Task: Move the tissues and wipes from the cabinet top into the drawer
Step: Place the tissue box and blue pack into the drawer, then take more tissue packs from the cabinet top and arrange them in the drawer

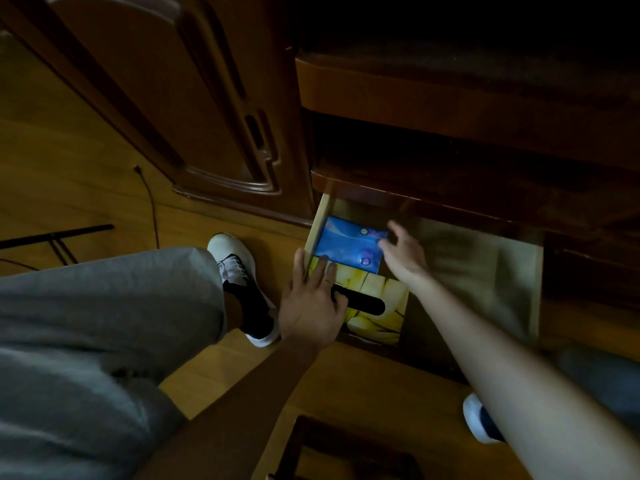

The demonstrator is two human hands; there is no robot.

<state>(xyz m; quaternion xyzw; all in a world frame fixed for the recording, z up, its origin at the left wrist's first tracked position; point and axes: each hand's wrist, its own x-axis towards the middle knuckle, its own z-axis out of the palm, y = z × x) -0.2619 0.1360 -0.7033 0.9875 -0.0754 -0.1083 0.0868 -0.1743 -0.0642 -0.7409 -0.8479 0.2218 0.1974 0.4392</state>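
- Left hand (313,303): its grip is spread, with straight fingers pressing flat on the yellow tissue box (375,306). The box lies at the near left of the open drawer (485,271), directly under the palm.
- Right hand (401,252): the grip looks loosely spread at the right edge of the blue wipes pack (349,245). Blur hides whether the fingertips pinch the pack or only touch it.
- Position of the task's things: both are inside the drawer. The pack lies just beyond the left fingertips, touching or overlapping the far end of the box.
- Risk 1: the near end of the box appears to ride on the drawer front, so closing may jam or crush it. The cause would be the box not being seated flat.
- Risk 2: the pack may ride up onto the box and foul the cabinet (450,188) rail above the drawer.
- Risk 3: fingers beside the left drawer wall could be caught if the drawer is pushed in before the hands come out.
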